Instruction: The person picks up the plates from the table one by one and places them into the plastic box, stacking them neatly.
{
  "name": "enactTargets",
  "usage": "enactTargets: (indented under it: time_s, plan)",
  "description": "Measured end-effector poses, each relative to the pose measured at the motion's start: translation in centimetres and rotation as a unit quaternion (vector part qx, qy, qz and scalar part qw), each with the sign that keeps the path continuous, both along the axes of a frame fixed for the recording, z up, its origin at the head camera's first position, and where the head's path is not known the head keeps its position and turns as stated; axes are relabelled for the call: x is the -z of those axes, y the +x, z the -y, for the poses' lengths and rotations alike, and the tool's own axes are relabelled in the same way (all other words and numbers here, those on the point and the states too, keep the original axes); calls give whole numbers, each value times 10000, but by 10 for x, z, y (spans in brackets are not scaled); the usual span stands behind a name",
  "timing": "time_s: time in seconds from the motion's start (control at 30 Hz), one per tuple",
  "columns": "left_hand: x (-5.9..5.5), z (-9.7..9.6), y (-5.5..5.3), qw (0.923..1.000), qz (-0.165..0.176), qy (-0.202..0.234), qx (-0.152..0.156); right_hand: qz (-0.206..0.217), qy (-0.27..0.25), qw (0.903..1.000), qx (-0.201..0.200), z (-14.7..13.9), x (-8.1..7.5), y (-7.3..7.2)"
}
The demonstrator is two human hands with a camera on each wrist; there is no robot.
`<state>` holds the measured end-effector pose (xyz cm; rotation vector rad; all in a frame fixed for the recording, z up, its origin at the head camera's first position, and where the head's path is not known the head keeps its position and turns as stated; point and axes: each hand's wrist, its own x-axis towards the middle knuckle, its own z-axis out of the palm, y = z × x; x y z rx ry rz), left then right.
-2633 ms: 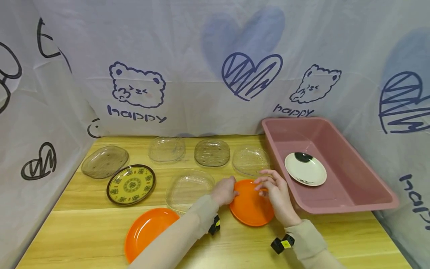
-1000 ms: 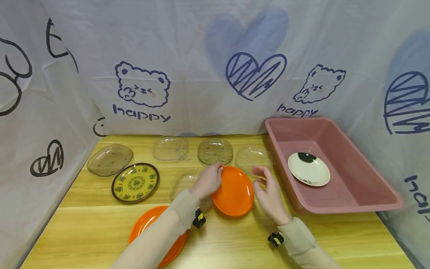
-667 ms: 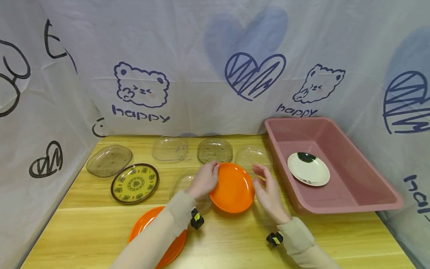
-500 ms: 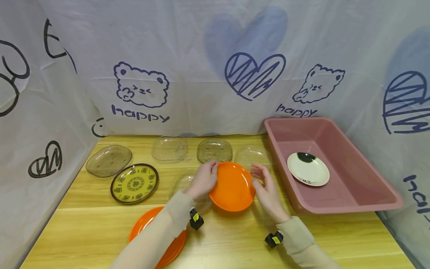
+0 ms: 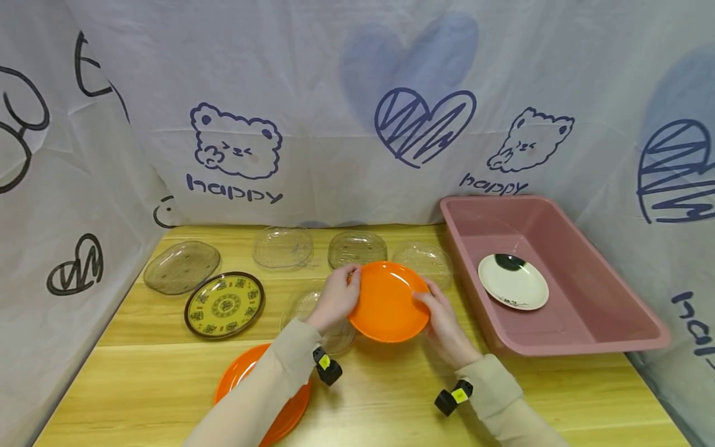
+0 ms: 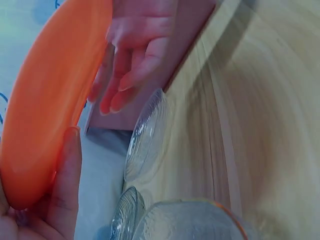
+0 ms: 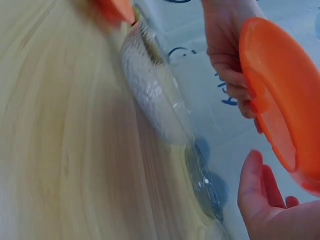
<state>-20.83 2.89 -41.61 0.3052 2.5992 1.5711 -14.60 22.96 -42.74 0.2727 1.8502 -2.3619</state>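
An orange plate [image 5: 388, 307] is lifted above the table between both hands. My left hand [image 5: 337, 297] grips its left rim, thumb on the upper face and fingers underneath; the left wrist view shows this plate [image 6: 57, 95] from the side. At the opposite rim my right hand [image 5: 445, 326] holds on, its thumb [image 5: 422, 299] over the edge. In the right wrist view, fingers of the right hand [image 7: 272, 200] extend below the plate's underside. A clear glass plate [image 5: 335, 338] lies on the table, partly hidden behind the left hand and orange plate.
A pink basin [image 5: 564, 341] holding a white plate [image 5: 519, 285] with a dark patch stands at the right. Several glass plates [image 5: 283, 248] line the back. A yellow patterned plate [image 5: 224, 305] lies left, and a second orange plate [image 5: 290, 413] sits partly under the left forearm.
The orange plate has come up off the table and shifted left in the left hand, then risen slightly. The right hand has moved from beside it to holding its right rim.
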Motion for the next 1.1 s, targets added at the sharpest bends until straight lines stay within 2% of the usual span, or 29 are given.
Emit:
enactTargets:
  time_s: [0.07, 0.2, 0.57, 0.83, 1.1]
  plan:
    - [-1, -1, 1, 10000, 41, 31, -77, 65, -262, 9996, 9, 1, 0, -1]
    - [-2, -4, 4, 9996, 154, 193, -136, 114, -471, 9988, 26, 3, 0, -2]
    - [3, -13, 10, 9948, 555, 840, -183, 123, -506, 9975, 473, 8, 2, -6]
    - [-1, -15, 15, 9883, 1038, 1111, -137, 199, -535, 9970, 530, 5, 3, -5]
    - [0, -17, 14, 9790, 1248, 1610, -60, 288, -652, 9955, 623, 3, 2, -4]
